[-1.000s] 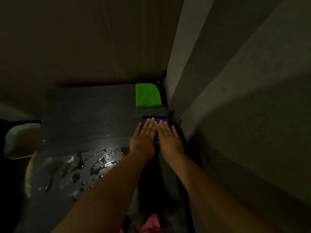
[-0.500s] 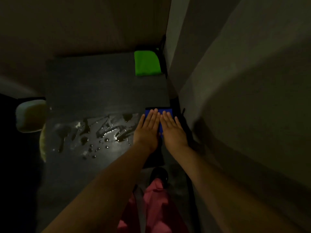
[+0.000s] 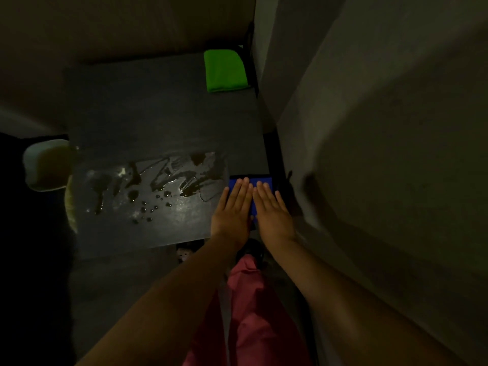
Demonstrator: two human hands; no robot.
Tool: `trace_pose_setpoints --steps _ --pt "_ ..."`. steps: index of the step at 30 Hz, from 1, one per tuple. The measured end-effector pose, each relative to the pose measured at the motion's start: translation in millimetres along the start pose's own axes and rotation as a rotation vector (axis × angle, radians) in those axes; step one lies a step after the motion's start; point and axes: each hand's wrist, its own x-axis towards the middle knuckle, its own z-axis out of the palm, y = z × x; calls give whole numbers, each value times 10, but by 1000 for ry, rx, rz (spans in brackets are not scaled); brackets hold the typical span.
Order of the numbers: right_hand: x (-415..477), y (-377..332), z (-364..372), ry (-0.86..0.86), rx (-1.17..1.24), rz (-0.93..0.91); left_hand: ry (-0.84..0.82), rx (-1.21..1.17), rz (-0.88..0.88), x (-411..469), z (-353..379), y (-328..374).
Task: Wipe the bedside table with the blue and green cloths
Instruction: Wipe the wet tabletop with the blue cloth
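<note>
Left hand (image 3: 232,212) and right hand (image 3: 273,212) lie flat, palms down (side by side), fingers (image 3: 244,188) extended.

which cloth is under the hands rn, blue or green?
The blue cloth, at the table's near right edge, with both hands pressed flat on it. The green cloth lies untouched at the far right corner.

Bedside table (image 3: 158,114) centre-left, wall (image 3: 369,128) along its right edge. Folded cloth (image 3: 225,71) on far-right corner. Second cloth (image 3: 252,182) on near-right corner, left hand (image 3: 232,210) and right hand (image 3: 273,211) flat on it, side by side. Spill (image 3: 158,184) left of the hands, on near half. Bowl (image 3: 47,165) off the table's left edge.
</note>
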Motion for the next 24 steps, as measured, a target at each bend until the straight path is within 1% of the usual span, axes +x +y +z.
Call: trace_pose_setpoints --steps 4,6,10,12,13,15,17,20,24 --pt "-132 -28 107 27 -3 -7 -11 -3 10 -118 68 40" --pt "-159 -62 108 70 -31 29 -13 2 12 -143 83 33" --pt "-132 -87 122 -15 -117 15 -11 1 12 -151 77 23" --pt "-132 -132 90 -44 -127 91 0 -10 24 -170 90 -6" --pt "-136 -163 88 -33 -139 103 1 -20 31 -186 101 -42" --pt "-169 -230 129 -1 -134 44 1 -36 43 -244 116 -143" --pt "-155 -345 168 -33 -105 -23 3 -35 55 -334 117 -274" --pt "-142 -634 182 -5 -65 -41 -14 -16 51 -492 178 -531" --pt "-95 -989 212 -32 -17 -16 -11 11 21 -619 236 -843"
